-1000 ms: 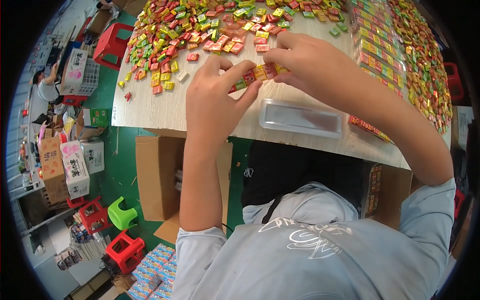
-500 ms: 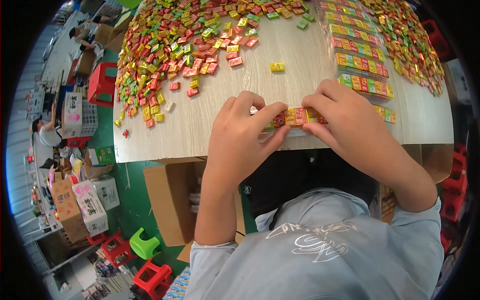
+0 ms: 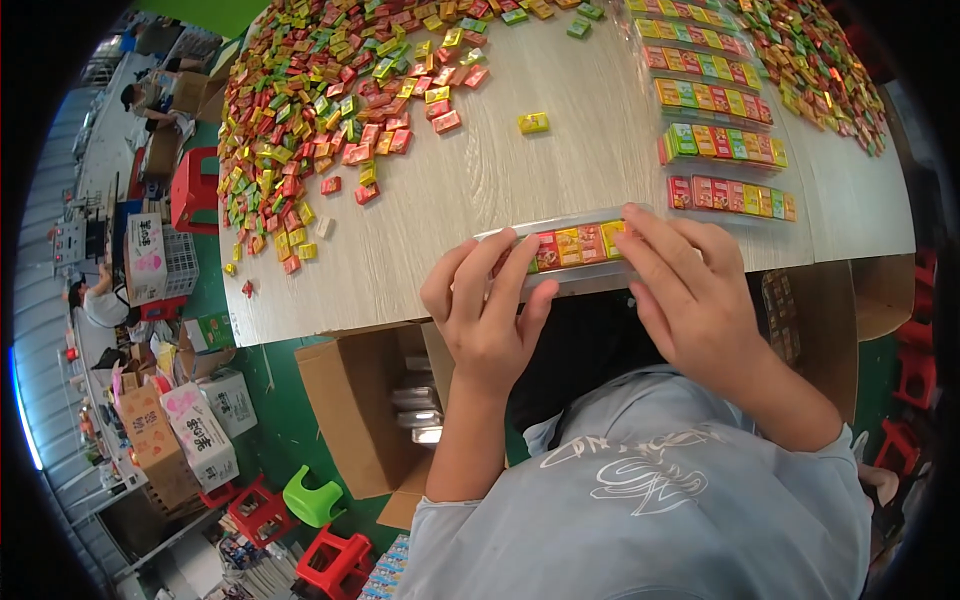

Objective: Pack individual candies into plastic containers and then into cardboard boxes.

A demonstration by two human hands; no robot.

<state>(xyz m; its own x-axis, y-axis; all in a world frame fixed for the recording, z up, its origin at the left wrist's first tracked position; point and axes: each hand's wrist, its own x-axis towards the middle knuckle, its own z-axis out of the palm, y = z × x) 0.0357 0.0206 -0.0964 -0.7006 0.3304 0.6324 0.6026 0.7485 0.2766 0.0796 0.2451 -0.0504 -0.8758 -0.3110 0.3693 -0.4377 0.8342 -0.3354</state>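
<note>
A clear plastic tray [image 3: 575,271] lies near the table's front edge, holding a row of small red, yellow and green wrapped candy blocks [image 3: 568,246]. My left hand [image 3: 488,300] grips its left end, fingers over the blocks and thumb at the near side. At the other end, my right hand [image 3: 692,290] has its fingertips on the far rim and end block, with its thumb low at the near side. Both hands partly cover the row's ends. Beyond the tray lies a single yellow block [image 3: 534,122].
Loose blocks [image 3: 330,100] are heaped at the table's left, with another heap [image 3: 815,70] at far right. Several filled trays [image 3: 722,147] line up right of my hands. Below the table edge stands an open cardboard box [image 3: 350,410] with clear trays inside; stools [image 3: 312,497] stand leftward.
My hands have moved slightly down and apart, uncovering more of the tray and its row. My fingers have loosened from their pinch on the blocks. The view has shifted a little.
</note>
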